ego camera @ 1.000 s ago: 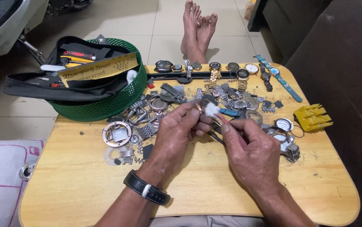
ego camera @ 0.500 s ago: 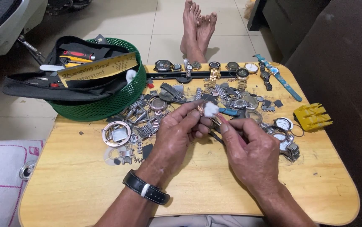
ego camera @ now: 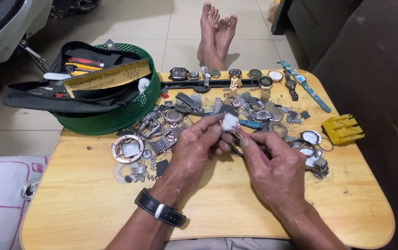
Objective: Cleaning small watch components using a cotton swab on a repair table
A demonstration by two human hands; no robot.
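Over the middle of a small wooden table [ego camera: 92, 203], my left hand [ego camera: 194, 148] pinches a small white wad, like cotton [ego camera: 230, 121], at its fingertips. A black strap is on that wrist. My right hand [ego camera: 273, 164] is closed on a thin dark metal tool [ego camera: 236, 149] whose tip meets the wad. Whether a small part lies under the wad is hidden by my fingers. Behind both hands lies a heap of metal watch cases, bracelets and links [ego camera: 254, 111].
A green mesh basket [ego camera: 115, 115] with a black tool pouch and a yellow ruler stands at the back left. A row of watches [ego camera: 236, 74] lines the far edge. A yellow plastic holder [ego camera: 342, 128] sits at the right. Someone's bare feet [ego camera: 215, 32] rest beyond the table.
Both hands stay together in the same place; the fingers have shifted only slightly around the white wad.
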